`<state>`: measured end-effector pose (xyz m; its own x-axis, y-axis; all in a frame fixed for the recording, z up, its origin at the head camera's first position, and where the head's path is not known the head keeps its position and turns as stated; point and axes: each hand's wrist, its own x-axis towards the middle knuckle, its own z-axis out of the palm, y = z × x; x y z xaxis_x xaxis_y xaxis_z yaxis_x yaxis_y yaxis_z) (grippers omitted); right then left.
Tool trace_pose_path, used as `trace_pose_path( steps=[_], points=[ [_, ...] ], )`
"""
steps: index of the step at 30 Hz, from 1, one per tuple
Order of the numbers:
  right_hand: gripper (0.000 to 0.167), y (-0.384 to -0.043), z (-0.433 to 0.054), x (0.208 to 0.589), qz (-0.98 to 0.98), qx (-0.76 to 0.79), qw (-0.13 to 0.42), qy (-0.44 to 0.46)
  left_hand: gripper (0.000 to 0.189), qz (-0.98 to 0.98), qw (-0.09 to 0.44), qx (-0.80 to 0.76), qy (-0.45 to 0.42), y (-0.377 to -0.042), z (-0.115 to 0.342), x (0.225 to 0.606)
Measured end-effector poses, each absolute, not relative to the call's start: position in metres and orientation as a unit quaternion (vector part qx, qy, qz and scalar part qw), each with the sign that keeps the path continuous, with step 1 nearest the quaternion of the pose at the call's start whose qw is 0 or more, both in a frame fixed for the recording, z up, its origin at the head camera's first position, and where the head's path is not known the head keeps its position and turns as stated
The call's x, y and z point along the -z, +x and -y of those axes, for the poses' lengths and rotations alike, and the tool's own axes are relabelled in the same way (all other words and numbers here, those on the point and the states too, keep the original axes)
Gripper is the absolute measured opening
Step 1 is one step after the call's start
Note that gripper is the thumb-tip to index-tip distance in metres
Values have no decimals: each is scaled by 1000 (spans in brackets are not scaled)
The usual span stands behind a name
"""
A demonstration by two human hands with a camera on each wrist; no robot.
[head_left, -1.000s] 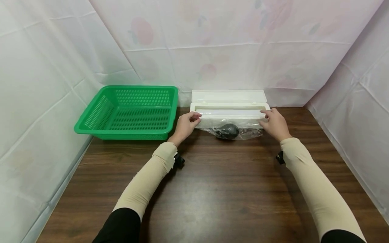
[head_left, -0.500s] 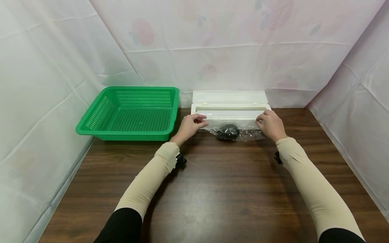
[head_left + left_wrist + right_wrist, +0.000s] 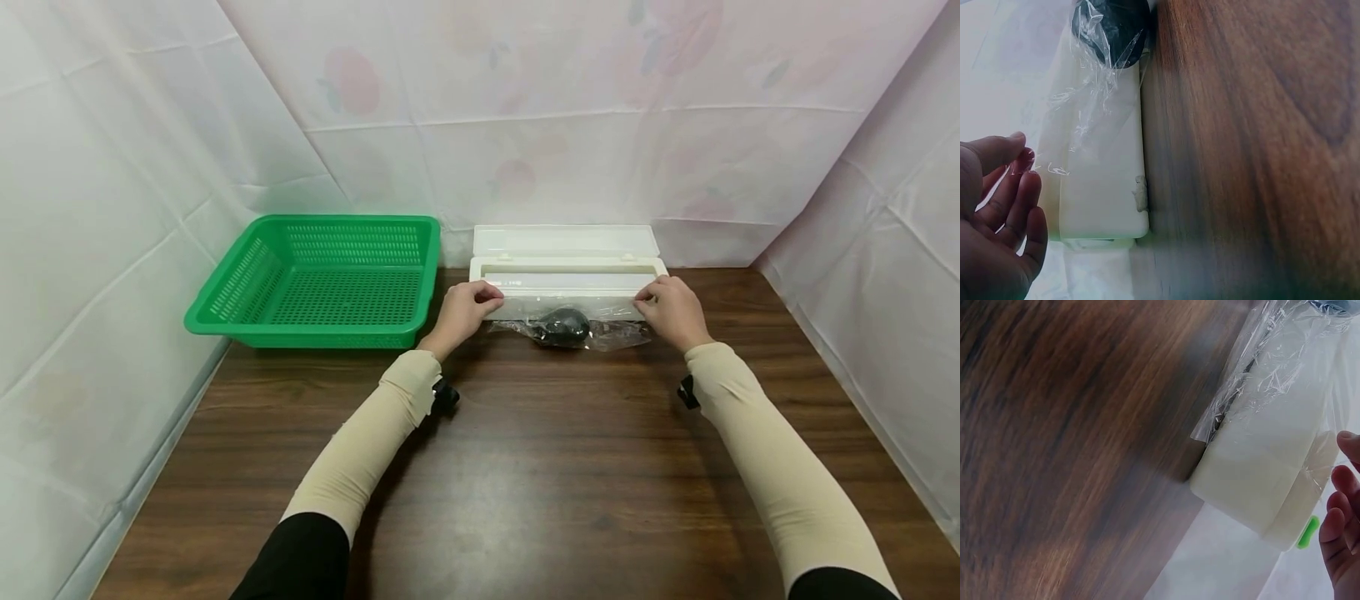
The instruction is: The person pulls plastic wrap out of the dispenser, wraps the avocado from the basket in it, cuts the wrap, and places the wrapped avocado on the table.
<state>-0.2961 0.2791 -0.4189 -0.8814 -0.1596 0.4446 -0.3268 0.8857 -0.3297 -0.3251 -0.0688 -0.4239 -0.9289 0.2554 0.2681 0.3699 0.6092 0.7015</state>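
Right of centre in the head view, we see clear plastic wrap [image 3: 618, 335] hanging down the front of a white box [image 3: 489, 266] with its lid up. A dark rounded thing [image 3: 562, 327] lies at the box's front, film over it. Our left hand [image 3: 461, 312] pinches the film near one end between thumb and finger. Our right hand [image 3: 673, 313] seems to pinch the other end, though the right wrist view cuts it off at the frame's right edge. We judge the film to be light, limp and clingy, quick to wrinkle or tear, so best held at both corners and kept evenly taut. A green basket [image 3: 330, 341] stands left of centre on the wooden table [image 3: 540, 483].
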Motion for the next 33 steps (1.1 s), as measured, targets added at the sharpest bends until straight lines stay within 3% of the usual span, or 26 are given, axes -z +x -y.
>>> trace_pose_path(
  steps=[16,33],
  points=[
    [10,-302,-283,419,944,-236,196,123,13,895,68,411,-161,-330,71,424],
    [8,-287,-276,422,935,-251,212,135,11,879,62,437,-178,-323,70,426]
  ],
)
